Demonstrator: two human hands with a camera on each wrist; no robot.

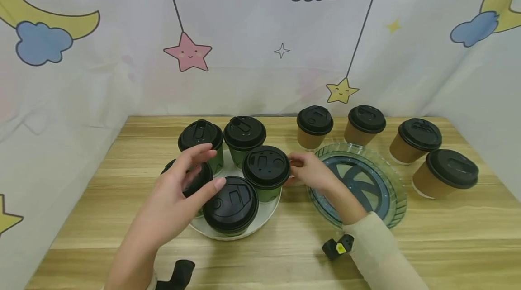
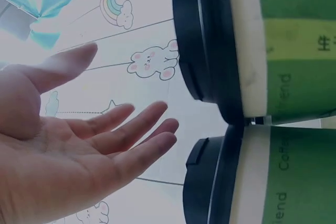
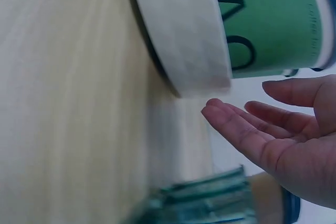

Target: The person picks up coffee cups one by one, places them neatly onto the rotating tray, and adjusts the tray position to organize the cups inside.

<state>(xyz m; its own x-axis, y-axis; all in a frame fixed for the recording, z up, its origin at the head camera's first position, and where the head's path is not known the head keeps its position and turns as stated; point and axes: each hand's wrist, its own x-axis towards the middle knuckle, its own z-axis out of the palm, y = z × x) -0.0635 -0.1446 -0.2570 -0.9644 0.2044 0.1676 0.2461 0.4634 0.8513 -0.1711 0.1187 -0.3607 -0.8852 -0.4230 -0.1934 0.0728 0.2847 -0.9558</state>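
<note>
We are holding our left hand (image 1: pixel 185 186) over the white plate (image 1: pixel 266 214), fingers straight and spread, gripping nothing; in the left wrist view the palm (image 2: pixel 63 150) is lying open just beside two green cups, apart from them. Beneath it the nearest green cup (image 1: pixel 230 205) is standing on the plate, black lid on. Our right hand (image 1: pixel 311 172) is reaching in from the right, fingers relaxed and open, their tips just beside the lidded green cup (image 1: pixel 266 172) at the plate's right edge; we cannot tell whether they are touching it. The right wrist view is showing those fingers (image 3: pixel 247 129) apart from the plate rim. The green glass plate (image 1: pixel 396 190) is lying on the tabletop (image 1: pixel 81 217) under our right forearm. Farther back, two more green cups (image 1: pixel 244 138) are standing on the white plate, and four brown cups (image 1: pixel 419 140) are standing in an arc beyond the glass plate.
</note>
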